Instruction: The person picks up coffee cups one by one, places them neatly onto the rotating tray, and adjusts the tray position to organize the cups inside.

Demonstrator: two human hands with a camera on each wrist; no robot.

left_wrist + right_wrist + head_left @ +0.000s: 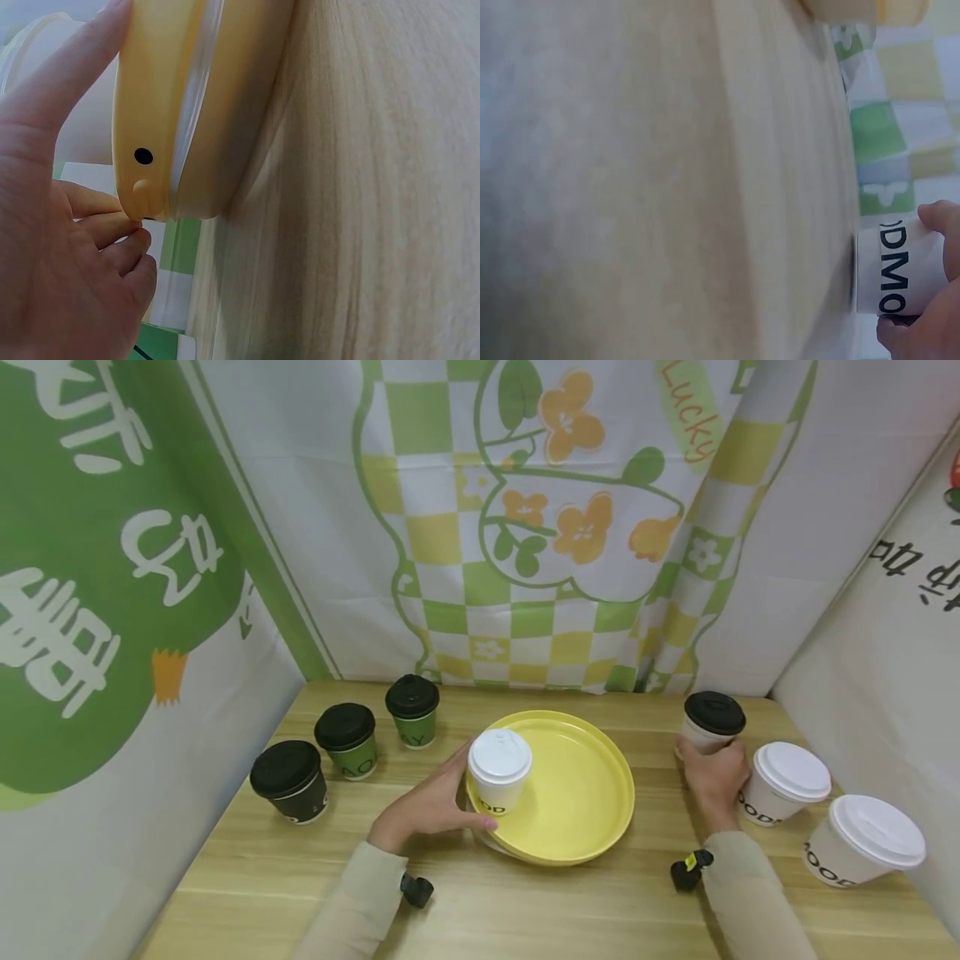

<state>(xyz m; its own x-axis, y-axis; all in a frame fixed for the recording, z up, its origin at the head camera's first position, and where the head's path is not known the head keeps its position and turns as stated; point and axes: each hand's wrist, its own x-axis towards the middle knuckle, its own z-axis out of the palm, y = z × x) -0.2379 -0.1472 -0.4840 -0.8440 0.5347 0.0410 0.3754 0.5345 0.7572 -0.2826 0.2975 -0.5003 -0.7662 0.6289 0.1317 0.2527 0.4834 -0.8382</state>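
White-lidded cup [499, 770] stands on the left part of the yellow plate [585, 793], the left hand [431, 806] curled round its side, thumb near the plate's rim. The right hand [712, 777] grips a white cup with a black lid [712, 720] on the wooden table [525, 910], right of the plate. Two more white cups [787, 781] stand beside it, three dark-lidded cups [348, 739] well left.

head overhead, wrists close, shared table [525, 902]

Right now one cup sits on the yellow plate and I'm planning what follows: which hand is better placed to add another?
Right. The right hand already grips the black-lidded white cup.
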